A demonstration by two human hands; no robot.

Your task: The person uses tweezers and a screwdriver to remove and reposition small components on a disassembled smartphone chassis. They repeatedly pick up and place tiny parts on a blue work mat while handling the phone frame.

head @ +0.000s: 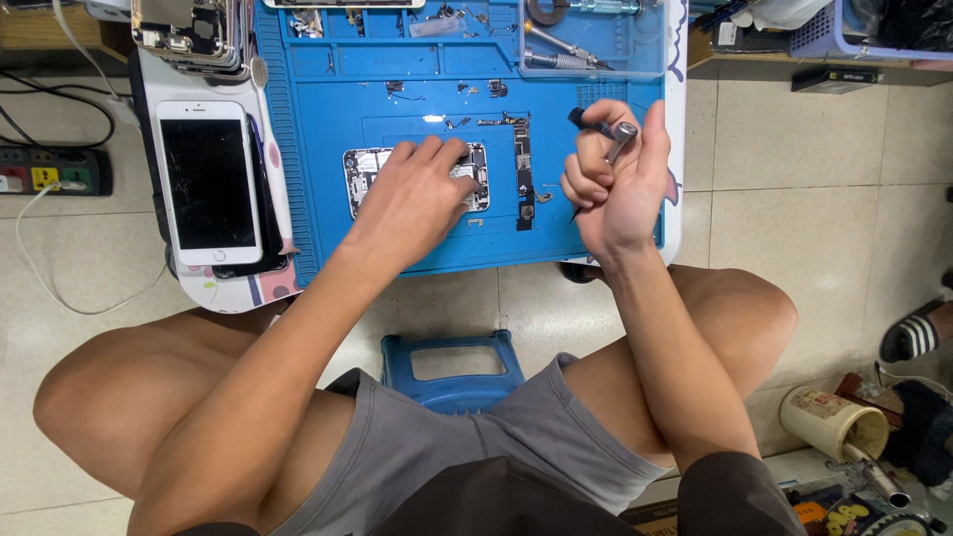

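Observation:
My left hand [417, 194] lies flat on an opened phone body [365, 174] that rests on a blue work mat [397, 99], fingers spread over its inner parts. My right hand [611, 174] is raised beside it and grips a small screwdriver [617, 137] with a metal handle, its thin tip pointing down toward the mat. A long dark circuit board [523, 174] lies on the mat between the two hands, with small loose parts around it.
A white phone [206, 182] with a dark screen lies on a stack at the left. A clear tray [591, 40] with tools sits at the mat's far right. A blue stool [452, 369] stands between my knees. A power strip [55, 171] and cables lie on the tiled floor.

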